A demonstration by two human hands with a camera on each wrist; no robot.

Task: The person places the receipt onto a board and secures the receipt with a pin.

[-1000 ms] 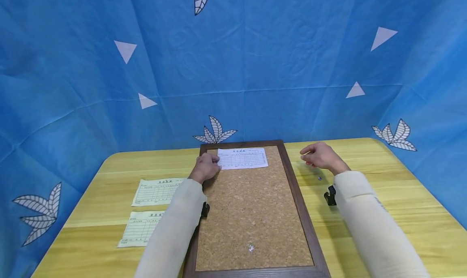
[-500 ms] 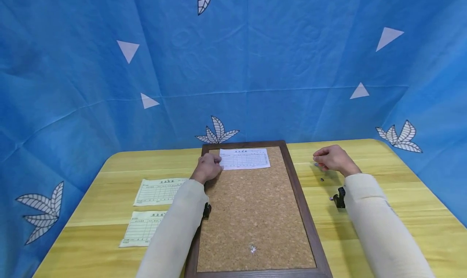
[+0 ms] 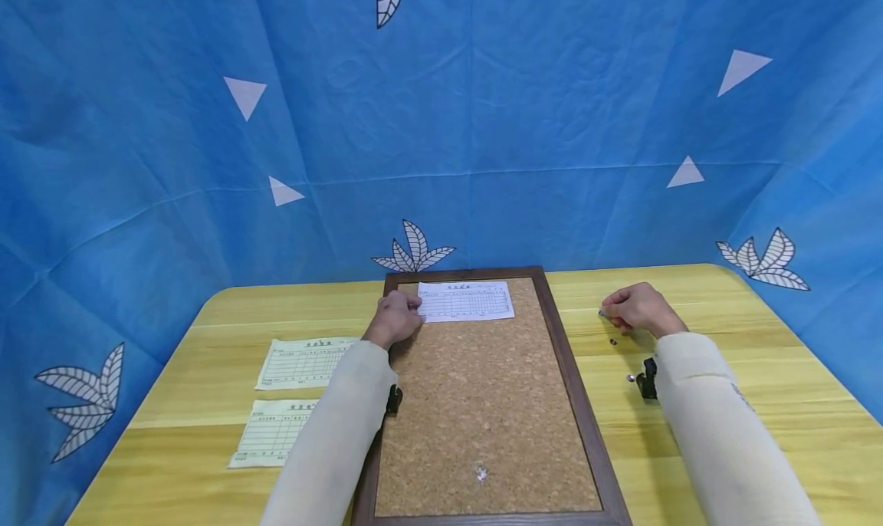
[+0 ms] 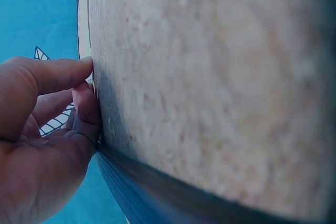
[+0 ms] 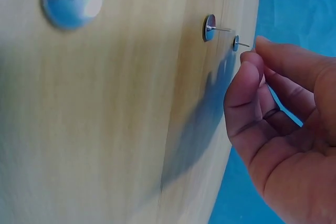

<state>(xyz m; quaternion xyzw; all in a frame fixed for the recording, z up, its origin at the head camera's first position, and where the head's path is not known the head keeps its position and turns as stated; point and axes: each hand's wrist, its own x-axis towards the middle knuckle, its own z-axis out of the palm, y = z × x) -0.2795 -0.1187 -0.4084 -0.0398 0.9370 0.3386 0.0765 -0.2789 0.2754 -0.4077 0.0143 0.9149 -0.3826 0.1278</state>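
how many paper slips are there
3: one slip on the corkboard, a far slip and a near slip on the table to its left. The left sleeve may hide more.

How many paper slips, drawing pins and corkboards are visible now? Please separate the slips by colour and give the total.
White slip: 1
Pale green slips: 2
Drawing pins: 3
Corkboard: 1
Total: 7
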